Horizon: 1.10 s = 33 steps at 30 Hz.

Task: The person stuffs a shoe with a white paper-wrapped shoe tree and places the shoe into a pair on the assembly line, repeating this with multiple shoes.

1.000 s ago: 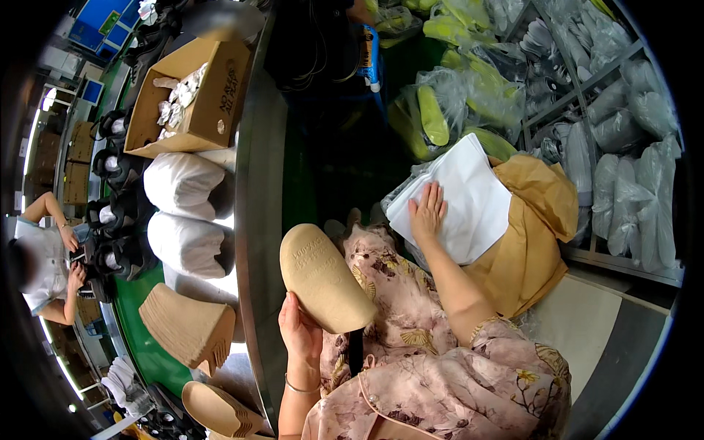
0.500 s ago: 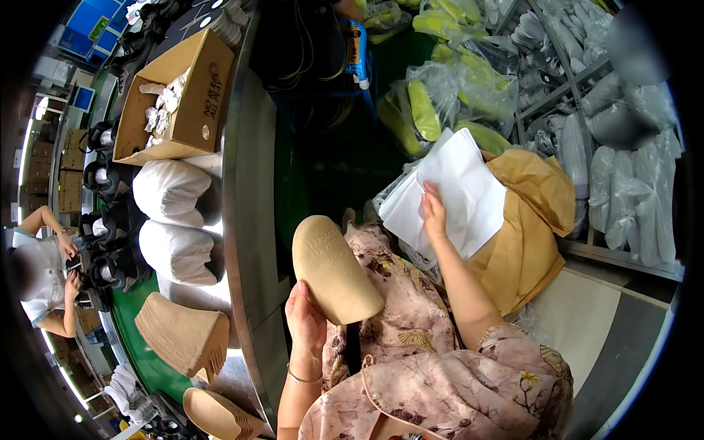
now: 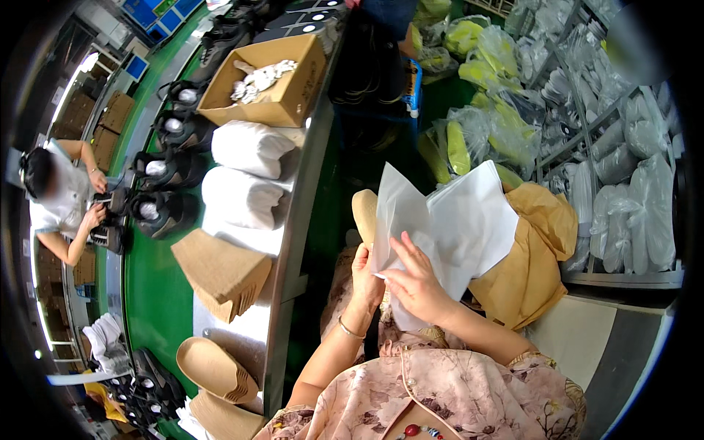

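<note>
The left hand (image 3: 366,279) grips a tan insole (image 3: 364,213) while the right hand (image 3: 418,282) pinches a white tissue sheet (image 3: 411,213) against it, fingers closed.

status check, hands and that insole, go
Left hand grips tan insole upright. Right hand pinches white tissue sheet against it. Tissue stack right behind, nothing blocking.

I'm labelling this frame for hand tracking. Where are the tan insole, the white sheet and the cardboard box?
tan insole (image 3: 364,213), head view, its bare upper end.
white sheet (image 3: 400,213), head view, middle of the raised sheet.
cardboard box (image 3: 293,92), head view, its near side wall.
</note>
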Motion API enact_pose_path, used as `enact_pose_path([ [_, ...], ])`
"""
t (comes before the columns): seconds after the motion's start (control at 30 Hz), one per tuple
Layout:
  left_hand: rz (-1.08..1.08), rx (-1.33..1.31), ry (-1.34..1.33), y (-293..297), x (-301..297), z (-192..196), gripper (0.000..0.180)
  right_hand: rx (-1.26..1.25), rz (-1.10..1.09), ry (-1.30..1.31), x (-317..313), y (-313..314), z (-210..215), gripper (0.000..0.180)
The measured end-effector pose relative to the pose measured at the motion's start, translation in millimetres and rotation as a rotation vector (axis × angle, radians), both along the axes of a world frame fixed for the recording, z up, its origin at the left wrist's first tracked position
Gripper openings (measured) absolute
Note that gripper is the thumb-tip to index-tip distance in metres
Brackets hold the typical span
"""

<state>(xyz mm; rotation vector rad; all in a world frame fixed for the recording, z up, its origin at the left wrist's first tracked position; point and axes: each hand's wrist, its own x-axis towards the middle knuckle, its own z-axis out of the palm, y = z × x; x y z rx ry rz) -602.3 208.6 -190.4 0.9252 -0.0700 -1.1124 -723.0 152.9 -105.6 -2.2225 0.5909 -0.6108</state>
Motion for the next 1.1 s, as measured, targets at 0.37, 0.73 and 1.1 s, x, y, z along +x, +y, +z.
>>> enact_pose_path([
  [0.37,-0.091,-0.169,0.168,51,11,56,0.025,0.143,0.132,0.084,33,-13,49,0.022],
  [0.73,-0.064,-0.286,-0.031,67,14,68,0.023,0.025,0.125,0.13,71,-30,57,0.064],
  [1.1,-0.074,-0.339,-0.282,70,18,91,0.015,-0.048,0.37,0.53,78,-32,135,0.099],
])
